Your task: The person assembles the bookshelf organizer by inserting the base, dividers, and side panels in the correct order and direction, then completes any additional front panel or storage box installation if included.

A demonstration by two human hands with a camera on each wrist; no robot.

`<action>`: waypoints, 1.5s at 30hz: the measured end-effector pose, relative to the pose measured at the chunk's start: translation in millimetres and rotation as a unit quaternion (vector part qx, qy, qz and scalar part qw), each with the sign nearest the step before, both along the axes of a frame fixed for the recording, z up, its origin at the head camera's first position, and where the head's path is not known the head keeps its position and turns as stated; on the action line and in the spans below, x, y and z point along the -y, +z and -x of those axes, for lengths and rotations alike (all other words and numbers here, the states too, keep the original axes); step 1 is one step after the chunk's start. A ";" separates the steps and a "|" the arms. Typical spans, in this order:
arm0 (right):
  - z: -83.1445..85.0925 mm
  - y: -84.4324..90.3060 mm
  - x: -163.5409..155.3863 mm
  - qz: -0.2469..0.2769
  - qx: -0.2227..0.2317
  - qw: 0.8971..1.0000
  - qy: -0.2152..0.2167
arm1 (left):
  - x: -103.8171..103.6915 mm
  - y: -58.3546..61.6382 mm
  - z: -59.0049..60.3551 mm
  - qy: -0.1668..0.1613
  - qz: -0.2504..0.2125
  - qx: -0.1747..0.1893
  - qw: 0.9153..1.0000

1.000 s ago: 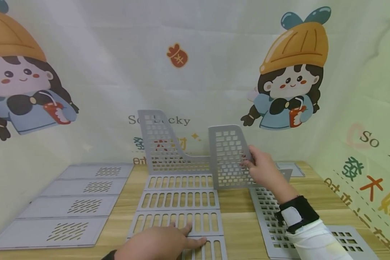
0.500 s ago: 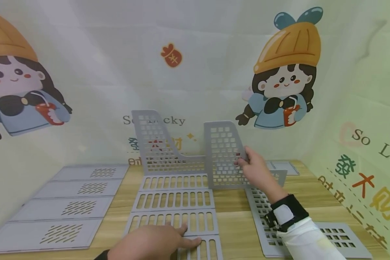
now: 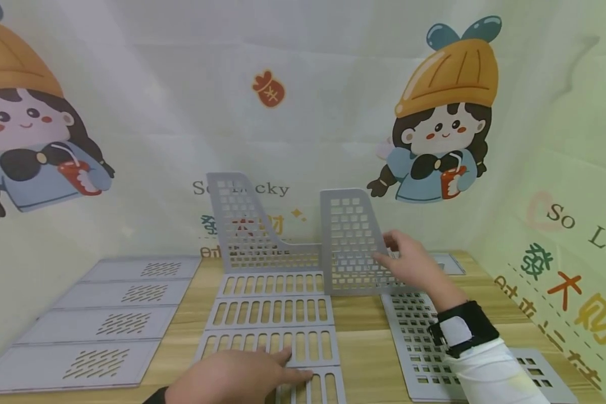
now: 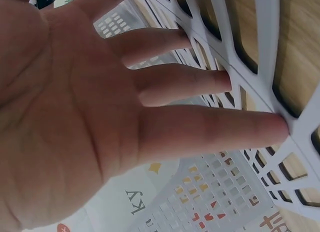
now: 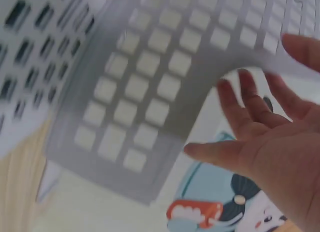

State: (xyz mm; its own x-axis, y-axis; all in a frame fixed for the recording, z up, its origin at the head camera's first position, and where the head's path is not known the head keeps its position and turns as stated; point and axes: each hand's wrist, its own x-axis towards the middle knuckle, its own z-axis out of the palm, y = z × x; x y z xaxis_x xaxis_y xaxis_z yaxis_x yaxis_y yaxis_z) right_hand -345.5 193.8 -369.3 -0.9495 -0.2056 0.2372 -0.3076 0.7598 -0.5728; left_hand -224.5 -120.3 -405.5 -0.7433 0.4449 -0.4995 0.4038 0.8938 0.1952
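My left hand (image 3: 237, 373) rests with extended fingers on a grey slotted panel (image 3: 270, 326) lying on the table. In the left wrist view, straight fingertips touch that slotted panel (image 4: 269, 37) at its bars. Past its far end stand two upright grey panels with brick-like holes and curved cutouts: a left side panel (image 3: 303, 248) and a right side panel (image 3: 326, 241). My right hand (image 3: 415, 262) is at the sloping edge of the right one. In the right wrist view, this hand (image 5: 280, 147) has spread fingers beside the side panel (image 5: 182, 117), not gripping it.
On the left lies a folding grey sheet (image 3: 40, 359) with slanted slits. To the right, a flat panel with square holes (image 3: 404, 359) lies partly under my forearm; a smaller piece (image 3: 451, 264) sits behind. A printed cloth (image 3: 333, 129) closes off the back and sides.
My right hand has loosened from the right side panel's edge and shifted slightly right, its fingers spreading. The panel still stands. The left hand stays in place.
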 end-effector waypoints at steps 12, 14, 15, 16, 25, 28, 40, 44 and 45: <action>-1.6 9.8 -55.8 -0.146 0.095 0.983 -0.063 | 69.2 27.1 27.4 0.083 -0.093 -0.078 0.989; -2.8 10.9 -63.1 -0.138 0.119 0.981 -0.062 | 89.5 28.1 37.5 0.111 -0.090 -0.103 0.984; -3.2 11.1 -66.2 -0.132 0.131 0.981 -0.061 | 98.5 27.1 42.2 0.133 -0.087 -0.110 0.981; -3.7 11.5 -68.9 -0.127 0.140 0.980 -0.059 | 106.2 25.8 46.8 0.162 -0.086 -0.109 0.977; -2.7 4.8 -79.4 -0.097 0.183 0.977 -0.047 | 123.4 -5.1 69.4 0.284 -0.111 -0.067 0.950; -1.1 3.0 -79.6 -0.095 0.188 0.977 -0.036 | 119.5 -9.2 71.9 0.232 -0.065 -0.089 0.967; 5.3 -7.3 -59.0 -0.134 0.129 0.982 -0.034 | 117.0 -10.2 67.1 0.187 -0.029 -0.098 0.977; 4.2 -11.7 -37.4 -0.103 0.135 0.985 -0.009 | 119.1 -10.5 67.8 0.180 -0.048 -0.087 0.979; 3.5 -13.7 -28.4 -0.091 0.142 0.986 0.001 | 119.2 -11.0 68.4 0.177 -0.054 -0.084 0.979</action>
